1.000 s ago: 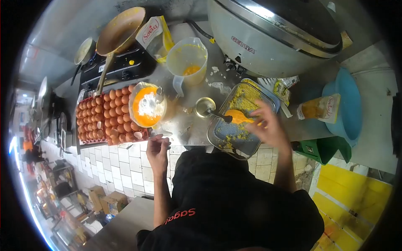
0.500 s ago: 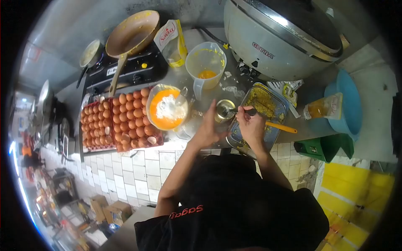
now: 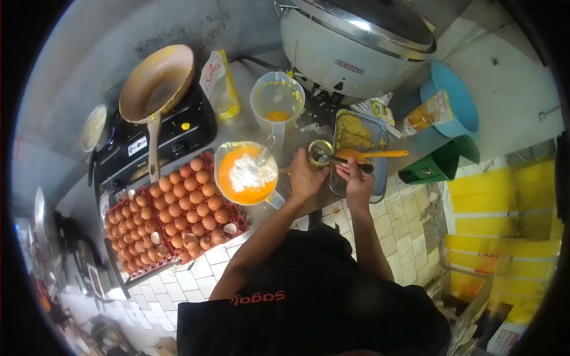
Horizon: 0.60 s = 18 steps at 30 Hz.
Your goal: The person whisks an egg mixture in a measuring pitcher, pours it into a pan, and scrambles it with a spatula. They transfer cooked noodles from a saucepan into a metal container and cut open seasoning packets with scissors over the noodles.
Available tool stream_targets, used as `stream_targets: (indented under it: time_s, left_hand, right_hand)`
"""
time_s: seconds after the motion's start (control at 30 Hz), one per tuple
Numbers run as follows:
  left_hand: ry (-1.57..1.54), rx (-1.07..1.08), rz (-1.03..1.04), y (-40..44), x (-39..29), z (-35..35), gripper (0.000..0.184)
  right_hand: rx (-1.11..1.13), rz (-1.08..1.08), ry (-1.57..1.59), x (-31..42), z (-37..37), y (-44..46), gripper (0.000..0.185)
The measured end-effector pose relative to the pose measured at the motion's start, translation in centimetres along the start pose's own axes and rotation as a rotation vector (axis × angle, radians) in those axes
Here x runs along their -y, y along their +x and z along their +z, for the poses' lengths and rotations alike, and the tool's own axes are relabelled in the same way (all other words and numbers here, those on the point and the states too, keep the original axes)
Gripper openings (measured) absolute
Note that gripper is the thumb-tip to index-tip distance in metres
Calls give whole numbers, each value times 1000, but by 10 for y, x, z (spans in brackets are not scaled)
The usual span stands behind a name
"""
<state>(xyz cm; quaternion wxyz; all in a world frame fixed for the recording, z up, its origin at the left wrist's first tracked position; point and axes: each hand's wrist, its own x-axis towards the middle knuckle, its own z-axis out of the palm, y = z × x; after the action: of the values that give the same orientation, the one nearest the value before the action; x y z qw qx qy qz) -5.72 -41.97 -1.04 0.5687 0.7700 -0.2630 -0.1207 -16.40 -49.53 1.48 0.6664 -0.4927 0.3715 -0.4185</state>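
Observation:
My left hand (image 3: 307, 178) is wrapped round the side of a small round tin (image 3: 320, 148). In my right hand (image 3: 358, 181) is the dark handle of a spoon (image 3: 354, 164), whose head dips into the tin. Just behind that hand, an orange spatula (image 3: 380, 154) lies across a glass tray (image 3: 385, 178) of yellow crumbs. To the left of the tin stands a pitcher (image 3: 222, 155) of orange liquid topped with white powder, a whisk (image 3: 266, 149) leaning inside.
Red trays of brown eggs (image 3: 196, 207) sit at left, before a stove (image 3: 178, 133) with a frying pan (image 3: 157, 86). Behind are a measuring jug (image 3: 277, 98), a pouch (image 3: 221, 89) and a large cooker (image 3: 350, 50). A blue basin (image 3: 454, 101) and green container (image 3: 436, 163) stand right.
My left hand came from the counter's front edge to the tin. My right hand left the spatula area and took the spoon. The view has turned and shifted.

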Motion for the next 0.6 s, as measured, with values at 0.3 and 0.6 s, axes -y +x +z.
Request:
stream_targets:
  time_s: [0.3, 0.6]
  left_hand:
    - [-97, 50, -73, -29, 20, 4, 107]
    - [-310, 943, -127, -76, -17, -116, 80]
  right_hand:
    - [-126, -5, 70, 31, -22, -31, 28]
    - [205, -304, -87, 98, 7, -94, 21]
